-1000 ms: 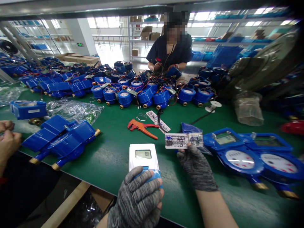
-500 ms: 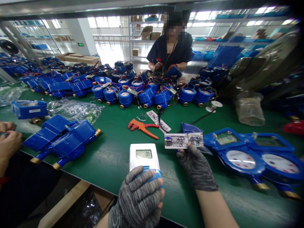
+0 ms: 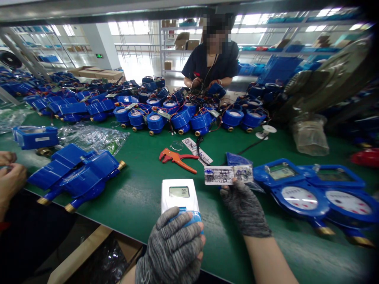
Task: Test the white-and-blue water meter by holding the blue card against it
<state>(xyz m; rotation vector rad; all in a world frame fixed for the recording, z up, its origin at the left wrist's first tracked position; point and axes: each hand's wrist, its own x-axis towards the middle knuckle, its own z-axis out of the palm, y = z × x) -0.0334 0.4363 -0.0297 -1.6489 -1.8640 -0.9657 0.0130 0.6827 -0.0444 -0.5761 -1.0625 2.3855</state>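
My left hand [image 3: 171, 246], in a grey knit glove, is wrapped round the lower end of a white handheld device [image 3: 179, 196] whose small screen faces me. My right hand [image 3: 244, 209], also gloved, pinches a strip of printed label cards [image 3: 227, 174] held level just right of the device. Both hover low over the green table [image 3: 142, 185]. Two blue water meters [image 3: 314, 195] with white dials lie to the right of my right hand.
Orange pliers [image 3: 177, 158] and a label strip [image 3: 197, 150] lie beyond the device. Blue meters [image 3: 77, 173] lie at left beside another person's hands [image 3: 10, 177]. Several wired blue meters [image 3: 183, 118] fill the far side, where a person [image 3: 211, 63] works. A plastic bag [image 3: 309, 136] stands right.
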